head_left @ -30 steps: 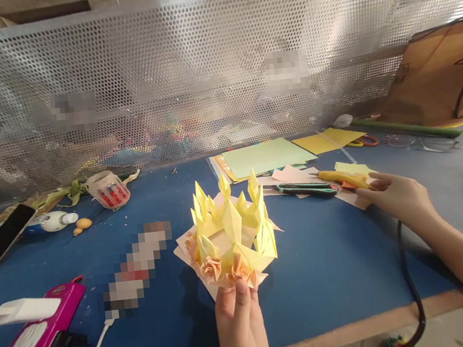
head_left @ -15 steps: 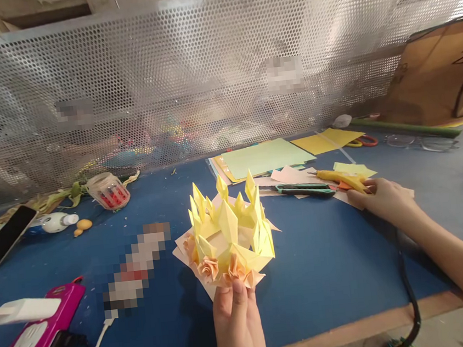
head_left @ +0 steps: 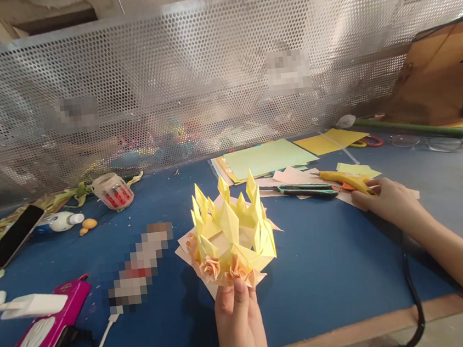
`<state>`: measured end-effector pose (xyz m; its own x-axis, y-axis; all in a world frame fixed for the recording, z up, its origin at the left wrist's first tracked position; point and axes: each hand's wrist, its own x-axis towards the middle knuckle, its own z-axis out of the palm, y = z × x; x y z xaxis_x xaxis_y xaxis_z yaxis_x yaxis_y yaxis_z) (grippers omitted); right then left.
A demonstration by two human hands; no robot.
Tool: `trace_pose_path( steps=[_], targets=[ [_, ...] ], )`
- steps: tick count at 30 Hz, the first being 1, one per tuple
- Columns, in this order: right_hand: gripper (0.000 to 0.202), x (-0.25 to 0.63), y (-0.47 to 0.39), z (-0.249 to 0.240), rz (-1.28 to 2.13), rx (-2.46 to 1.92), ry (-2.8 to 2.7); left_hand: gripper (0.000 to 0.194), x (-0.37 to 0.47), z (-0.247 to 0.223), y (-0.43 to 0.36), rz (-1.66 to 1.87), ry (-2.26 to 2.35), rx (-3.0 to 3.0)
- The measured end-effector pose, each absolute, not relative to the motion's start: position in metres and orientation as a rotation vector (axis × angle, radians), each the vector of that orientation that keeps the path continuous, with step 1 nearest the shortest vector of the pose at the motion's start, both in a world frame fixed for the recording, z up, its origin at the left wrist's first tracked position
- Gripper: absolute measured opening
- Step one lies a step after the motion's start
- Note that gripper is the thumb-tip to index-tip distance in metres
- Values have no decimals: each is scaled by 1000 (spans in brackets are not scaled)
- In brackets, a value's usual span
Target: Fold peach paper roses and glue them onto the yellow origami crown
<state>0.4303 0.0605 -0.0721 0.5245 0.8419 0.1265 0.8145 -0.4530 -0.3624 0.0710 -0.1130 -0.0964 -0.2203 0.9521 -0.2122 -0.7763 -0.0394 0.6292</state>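
Observation:
My left hand [head_left: 240, 321] pinches the front edge of a yellow folded-paper crown [head_left: 230, 223], thumb toward me. Peach paper roses [head_left: 210, 268] sit along its lower front, and pale peach paper points stick out round its base. Off to the right, my right hand [head_left: 389, 204] is closed round the handle of a yellow glue gun [head_left: 346, 179], whose nozzle points left; a black cord runs down from under that hand. Just left of the glue gun lies a teal and black utility knife [head_left: 307, 190] on pink paper scraps [head_left: 293, 176].
Behind stand a perforated metal screen [head_left: 213, 76] and a brown bag [head_left: 440, 74]. Green paper [head_left: 267, 157], scissors [head_left: 371, 141] and glasses [head_left: 445, 143] lie at the back. To the left are a jar [head_left: 113, 191], a phone [head_left: 15, 235] and a magenta power strip [head_left: 51, 330].
The whole view has shifted slightly, so things appear a little farther right. Both hands keep their grips; the crown and glue gun look otherwise unmoved.

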Motion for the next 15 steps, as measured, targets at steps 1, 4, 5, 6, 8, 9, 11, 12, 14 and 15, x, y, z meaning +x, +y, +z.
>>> trace_pose_path(
  steps=[1,4,5,6,8,9,11,12,14,15],
  targets=[
    [40,429,60,-71,100,-2387,-1356,45,70,-98,-113,1638,749,316],
    [40,424,56,-68,89,-2380,-1309,52,70,-99,-112,1651,724,317],
    [40,422,55,-68,83,-2379,-1290,54,70,-99,-112,1657,715,311],
    [41,421,55,-67,75,-2376,-1273,55,71,-99,-111,1669,704,303],
    [41,420,54,-66,60,-2366,-1251,51,71,-99,-109,1702,678,278],
    [41,420,54,-66,52,-2358,-1245,47,71,-99,-109,1713,656,261],
    [41,422,54,-67,32,-2338,-1236,38,70,-98,-107,1707,598,207],
    [41,423,55,-68,22,-2327,-1231,33,68,-97,-107,1695,570,179],
    [41,428,56,-70,-6,-2296,-1222,23,62,-95,-106,1681,531,138],
    [40,430,56,-70,-26,-2278,-1217,21,58,-94,-106,1682,520,131]
  ],
)
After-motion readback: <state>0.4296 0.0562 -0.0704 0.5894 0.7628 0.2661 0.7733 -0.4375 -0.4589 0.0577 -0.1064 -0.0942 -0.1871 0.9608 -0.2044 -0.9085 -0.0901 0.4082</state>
